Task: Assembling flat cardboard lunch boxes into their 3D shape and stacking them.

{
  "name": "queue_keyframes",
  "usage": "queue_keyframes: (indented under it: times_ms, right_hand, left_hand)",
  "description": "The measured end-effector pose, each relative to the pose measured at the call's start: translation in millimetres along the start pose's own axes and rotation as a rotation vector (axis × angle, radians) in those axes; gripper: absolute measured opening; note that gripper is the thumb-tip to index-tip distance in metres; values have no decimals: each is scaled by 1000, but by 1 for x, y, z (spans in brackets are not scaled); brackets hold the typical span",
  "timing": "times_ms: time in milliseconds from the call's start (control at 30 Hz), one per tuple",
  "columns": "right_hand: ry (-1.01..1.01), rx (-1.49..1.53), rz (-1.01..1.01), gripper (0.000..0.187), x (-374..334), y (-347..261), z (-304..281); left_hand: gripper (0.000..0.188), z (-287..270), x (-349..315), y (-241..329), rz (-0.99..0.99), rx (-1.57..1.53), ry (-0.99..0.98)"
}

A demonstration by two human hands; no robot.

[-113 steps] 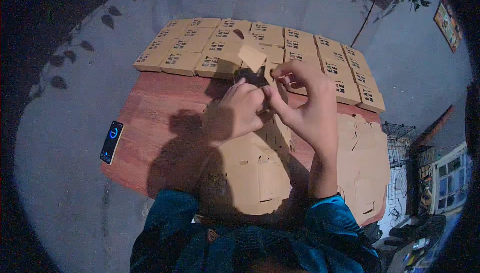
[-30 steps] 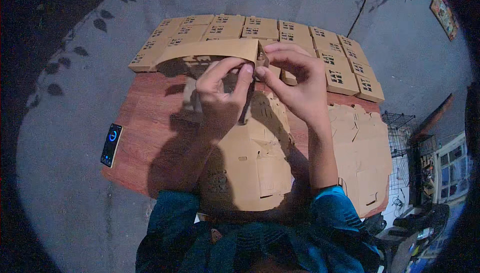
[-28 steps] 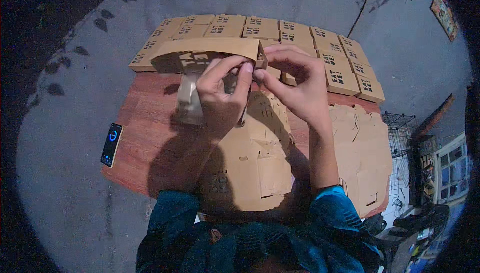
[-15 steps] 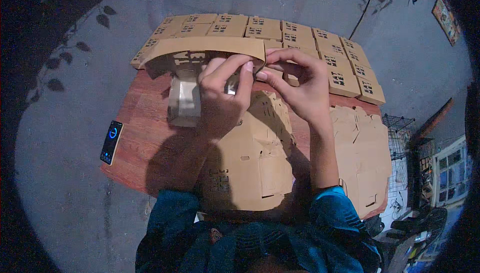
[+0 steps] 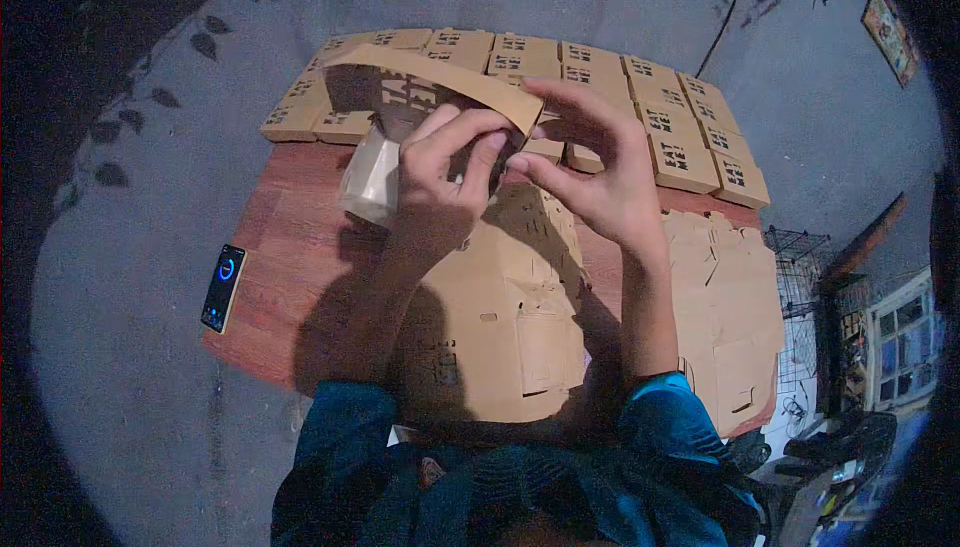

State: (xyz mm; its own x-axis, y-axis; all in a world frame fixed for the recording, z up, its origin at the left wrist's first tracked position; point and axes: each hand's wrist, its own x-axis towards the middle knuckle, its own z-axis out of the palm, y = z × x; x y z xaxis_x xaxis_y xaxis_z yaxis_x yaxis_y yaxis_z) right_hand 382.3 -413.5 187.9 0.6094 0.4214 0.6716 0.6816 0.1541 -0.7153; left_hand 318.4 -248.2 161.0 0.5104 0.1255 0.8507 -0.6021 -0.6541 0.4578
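Raised above the table is a partly folded brown cardboard box, with printed dark lettering on one panel and a pale, shiny inner face. My left hand closes on its near right part, fingers bent inside the box and thumb pressed near the edge. At the same right corner my right hand pinches the cardboard between thumb and fingers. Below both hands lies a flat cut cardboard blank with slots and flaps. My left hand and the raised panel hide part of the box's inside.
Rows of folded brown boxes with dark lettering line the table's far side. More flat cardboard blanks lie at the right. A phone rests at the left edge of the reddish wood-look table. A wire rack stands beyond the right side.
The box has turned and tilted, its far left end swinging up and right. Both hands keep their hold at the right corner, shifting only slightly.
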Motion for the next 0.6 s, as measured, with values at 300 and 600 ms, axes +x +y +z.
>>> queue_keyframes:
  times_ms: [300, 600]
  right_hand:
    - [36, -232, -256, 48, 1, 2, -5]
    - [-44, -388, -373, 46, 5, 13, 0]
  left_hand:
    - [49, -36, 21, -19, -372, -796, 106]
    - [35, -53, 17, -23, -639, -807, 296]
